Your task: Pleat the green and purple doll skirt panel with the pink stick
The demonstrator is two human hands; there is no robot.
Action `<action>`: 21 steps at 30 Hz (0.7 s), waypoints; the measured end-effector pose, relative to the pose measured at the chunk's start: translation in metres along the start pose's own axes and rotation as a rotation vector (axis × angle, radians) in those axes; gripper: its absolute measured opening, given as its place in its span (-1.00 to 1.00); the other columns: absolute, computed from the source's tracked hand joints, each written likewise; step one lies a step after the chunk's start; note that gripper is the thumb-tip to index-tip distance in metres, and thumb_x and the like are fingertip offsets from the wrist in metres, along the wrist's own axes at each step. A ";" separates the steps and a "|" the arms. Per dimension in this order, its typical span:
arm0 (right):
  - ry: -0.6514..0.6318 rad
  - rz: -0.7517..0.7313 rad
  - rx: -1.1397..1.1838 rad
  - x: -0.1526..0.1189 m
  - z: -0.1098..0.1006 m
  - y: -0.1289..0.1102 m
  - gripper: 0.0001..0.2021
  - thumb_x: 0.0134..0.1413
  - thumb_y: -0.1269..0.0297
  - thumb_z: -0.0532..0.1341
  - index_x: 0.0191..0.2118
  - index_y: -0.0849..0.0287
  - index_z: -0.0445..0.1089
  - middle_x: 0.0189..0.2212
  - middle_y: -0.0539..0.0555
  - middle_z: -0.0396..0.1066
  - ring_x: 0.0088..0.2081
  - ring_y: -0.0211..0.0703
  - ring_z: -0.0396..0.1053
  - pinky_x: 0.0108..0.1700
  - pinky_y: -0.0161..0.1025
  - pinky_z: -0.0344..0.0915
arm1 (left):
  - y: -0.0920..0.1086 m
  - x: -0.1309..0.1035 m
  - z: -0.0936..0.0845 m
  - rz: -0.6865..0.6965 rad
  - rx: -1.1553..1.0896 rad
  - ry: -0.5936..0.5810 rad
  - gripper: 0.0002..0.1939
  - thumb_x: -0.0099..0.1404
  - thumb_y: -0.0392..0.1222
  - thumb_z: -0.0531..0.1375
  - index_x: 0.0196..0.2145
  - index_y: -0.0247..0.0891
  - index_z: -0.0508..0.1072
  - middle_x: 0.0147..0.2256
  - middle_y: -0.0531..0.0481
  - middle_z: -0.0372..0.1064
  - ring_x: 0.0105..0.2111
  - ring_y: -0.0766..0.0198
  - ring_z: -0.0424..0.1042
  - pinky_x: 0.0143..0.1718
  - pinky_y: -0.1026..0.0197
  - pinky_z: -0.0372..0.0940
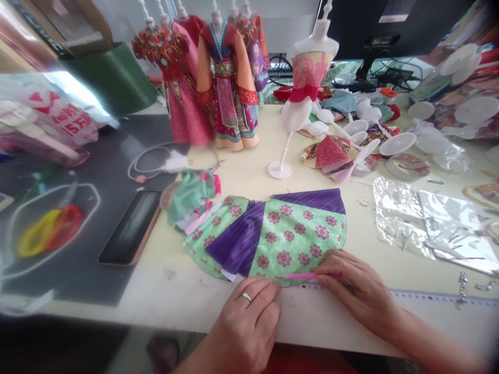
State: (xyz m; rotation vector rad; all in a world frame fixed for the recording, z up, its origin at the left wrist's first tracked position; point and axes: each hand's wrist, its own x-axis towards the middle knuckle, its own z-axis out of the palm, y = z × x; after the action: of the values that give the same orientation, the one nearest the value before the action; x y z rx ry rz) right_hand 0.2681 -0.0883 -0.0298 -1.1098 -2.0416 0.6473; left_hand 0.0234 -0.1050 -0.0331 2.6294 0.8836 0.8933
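A small skirt piece point(288, 236) of green flowered cloth with purple panels lies spread on the pale table. My right hand point(351, 283) pinches a thin pink pen-like tool point(301, 276), its tip resting at the skirt's lower hem. At the near edge of the cloth, left of that tip, my left hand point(249, 317) lies with its fingers bent together and a ring on one finger; what is under its fingertips is hidden. A measuring tape point(421, 296) runs along the table beneath my right hand.
Dressed dolls point(226, 88) and a bare-shouldered mannequin point(304, 93) stand at the back. A phone point(131, 227) and scissors point(50, 231) lie on a dark mat point(117, 148) at left. Plastic packets point(432, 223), a chain point(462, 289) and cloth scraps point(331, 156) are at right.
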 end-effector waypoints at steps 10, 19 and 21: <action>0.027 0.015 -0.030 0.003 -0.001 -0.003 -0.88 0.17 0.47 0.13 -0.30 0.17 0.40 -0.53 0.03 0.37 -0.47 -0.20 0.34 -0.46 -0.27 0.27 | 0.001 -0.001 0.001 -0.011 0.007 0.006 -0.81 0.22 -0.47 0.04 -0.28 -0.39 0.42 -0.13 -0.25 0.44 -0.09 0.09 0.39 -0.07 0.04 0.38; 0.031 0.026 -0.034 0.001 -0.001 -0.002 -0.88 0.18 0.46 0.12 -0.29 0.16 0.40 -0.53 0.03 0.39 -0.47 -0.20 0.34 -0.46 -0.27 0.27 | 0.001 -0.004 0.002 -0.041 0.042 -0.007 -0.83 0.23 -0.47 0.05 -0.29 -0.41 0.41 -0.05 -0.29 0.41 -0.09 0.05 0.36 -0.08 0.01 0.37; 0.032 0.021 -0.034 0.001 -0.001 -0.003 -0.88 0.17 0.47 0.13 -0.29 0.17 0.40 -0.53 0.03 0.38 -0.47 -0.20 0.34 -0.45 -0.27 0.26 | 0.000 -0.004 0.003 -0.040 0.049 -0.004 -0.84 0.23 -0.48 0.06 -0.28 -0.43 0.42 -0.04 -0.30 0.41 -0.09 0.04 0.36 -0.09 0.00 0.37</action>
State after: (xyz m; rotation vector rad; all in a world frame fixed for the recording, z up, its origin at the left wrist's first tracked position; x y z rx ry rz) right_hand 0.2671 -0.0887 -0.0263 -1.1557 -2.0229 0.6038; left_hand 0.0230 -0.1074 -0.0371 2.6439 0.9647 0.8665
